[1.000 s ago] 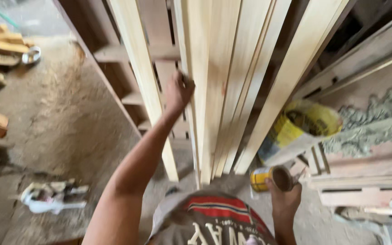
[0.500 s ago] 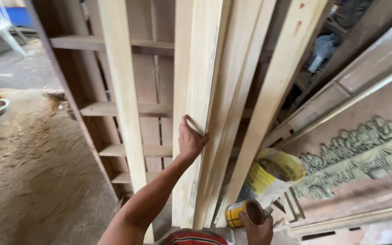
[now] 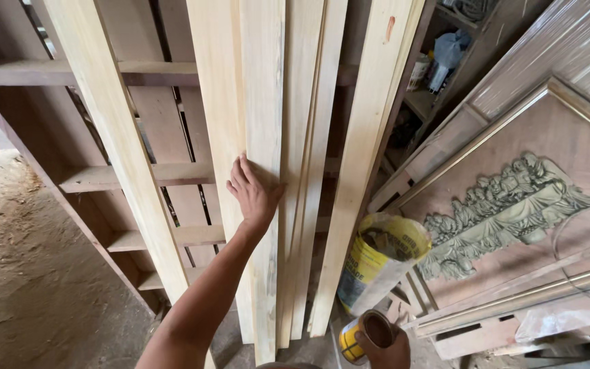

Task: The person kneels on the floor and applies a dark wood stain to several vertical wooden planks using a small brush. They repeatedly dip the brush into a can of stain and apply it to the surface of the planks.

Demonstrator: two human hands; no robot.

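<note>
My left hand (image 3: 253,195) lies flat against the face of a pale upright plank (image 3: 262,102), one of several light wooden boards leaning on a dark wooden rack (image 3: 104,72). Its fingers are spread and grip nothing. At the bottom edge, my right hand (image 3: 385,354) holds a small yellow tin (image 3: 362,335) with dark liquid inside. Only the top of that hand shows.
A larger yellow can (image 3: 380,256) covered with plastic stands by the boards. A carved brown door panel (image 3: 513,212) leans at the right. Another pale plank (image 3: 114,137) leans at the left. Shelves with bottles (image 3: 438,68) stand behind. The floor (image 3: 29,280) is dusty earth.
The view has tilted upward and closer to the boards. My left hand has slid along the plank and now rests flat on it. The right hand keeps holding the tin.
</note>
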